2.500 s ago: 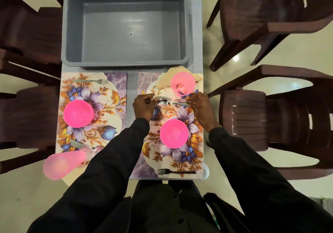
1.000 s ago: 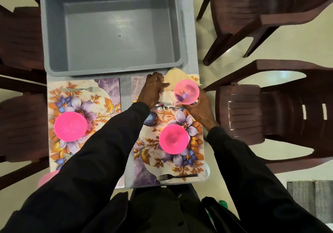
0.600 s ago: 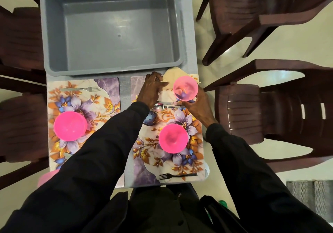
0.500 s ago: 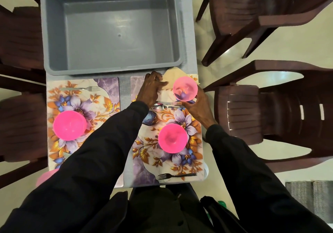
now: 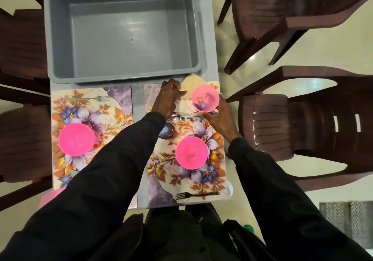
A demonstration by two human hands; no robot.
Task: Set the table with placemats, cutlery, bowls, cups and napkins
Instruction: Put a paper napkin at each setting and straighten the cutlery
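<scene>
Two floral placemats, the left placemat [image 5: 90,115] and the right placemat [image 5: 201,171], lie side by side, each carrying a bright pink bowl [image 5: 191,152]. At the right placemat's far corner, the right hand [image 5: 220,119] grips a translucent pink cup [image 5: 205,98] low down. The left hand [image 5: 167,99] rests on a cream napkin [image 5: 191,85] beside it, fingers bent; whether they pinch it cannot be told. A spoon [image 5: 177,118] lies between the hands and a fork [image 5: 196,194] at the near edge. A grey tub [image 5: 121,38] fills the far half of the grey table [image 5: 210,38], ringed by dark brown chairs [image 5: 282,18] on pale floor.
</scene>
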